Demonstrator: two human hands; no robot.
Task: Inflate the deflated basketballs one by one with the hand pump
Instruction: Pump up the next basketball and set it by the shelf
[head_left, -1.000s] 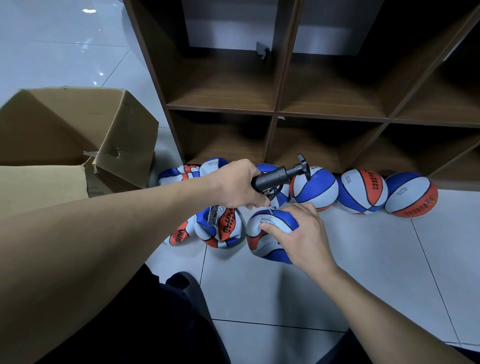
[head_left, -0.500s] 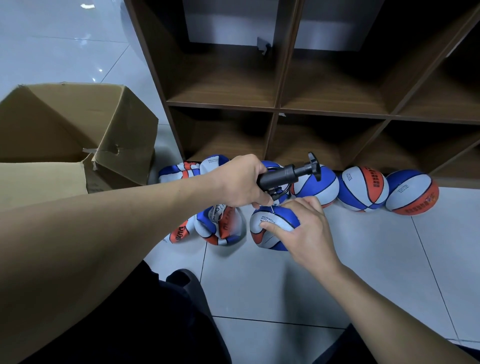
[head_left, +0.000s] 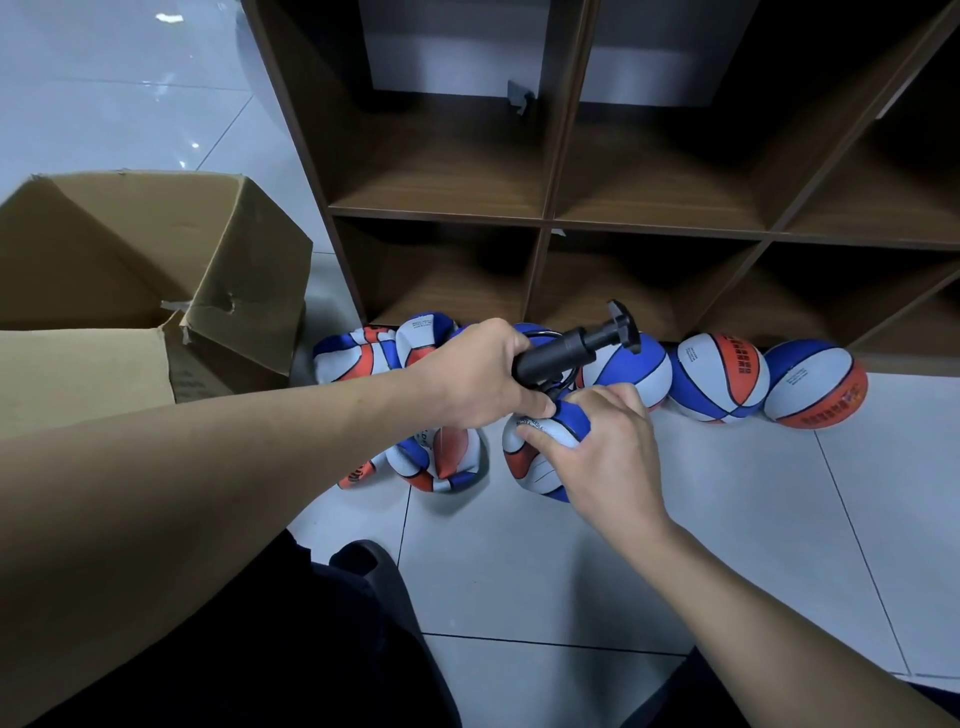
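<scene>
My left hand (head_left: 480, 376) grips the barrel of a black hand pump (head_left: 566, 349), its T-handle pointing up and to the right. Just below it my right hand (head_left: 605, 449) holds a soft blue, white and orange basketball (head_left: 535, 462) on the floor, fingers curled over its top. The pump's needle end is hidden between my hands. Several limp balls lie to the left, one (head_left: 441, 457) by my left wrist and another (head_left: 353, 356) behind it. Three round balls sit in a row to the right: (head_left: 636, 371), (head_left: 719, 376), (head_left: 815, 384).
A brown wooden cubby shelf (head_left: 545, 218) stands right behind the balls. An open cardboard box (head_left: 156, 270) is on the left. The floor is pale tile (head_left: 727, 519). My dark-clothed legs (head_left: 311, 649) fill the bottom.
The pump and my left hand have drifted slightly right. My right hand has shifted up over the top of the held ball, closer to the pump's lower end.
</scene>
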